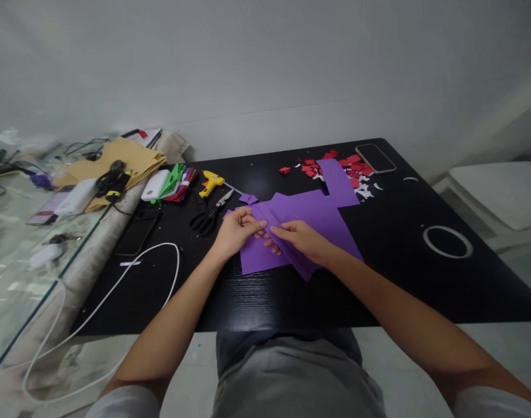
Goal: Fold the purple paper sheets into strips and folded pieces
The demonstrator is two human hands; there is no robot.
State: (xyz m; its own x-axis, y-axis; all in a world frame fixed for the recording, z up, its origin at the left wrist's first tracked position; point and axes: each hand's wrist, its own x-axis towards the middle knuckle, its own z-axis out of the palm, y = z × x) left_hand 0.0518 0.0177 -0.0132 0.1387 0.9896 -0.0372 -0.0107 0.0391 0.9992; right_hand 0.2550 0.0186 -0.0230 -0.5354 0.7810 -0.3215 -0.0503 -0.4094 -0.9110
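Between my two hands is a folded strip of purple paper (pixel 297 259), tilted over a larger flat purple sheet (pixel 326 223). My left hand (pixel 240 231) pinches the strip's upper left part. Thumb on top and fingers beneath, my right hand (pixel 298 237) grips it near the middle. The large sheet has a cut-out arm at its upper right. Small purple paper pieces (pixel 248 198) lie just beyond my left hand. Black-handled scissors (pixel 211 215) rest to the left of it, with a yellow glue gun (pixel 212 183) behind them.
Red paper scraps (pixel 357 168) and white bits lie at the back right near a phone (pixel 376 158). A tape ring (pixel 447 242) sits at right. On the left are a white cable (pixel 177 261), a dark phone (pixel 138 233) and folded green paper (pixel 173 181).
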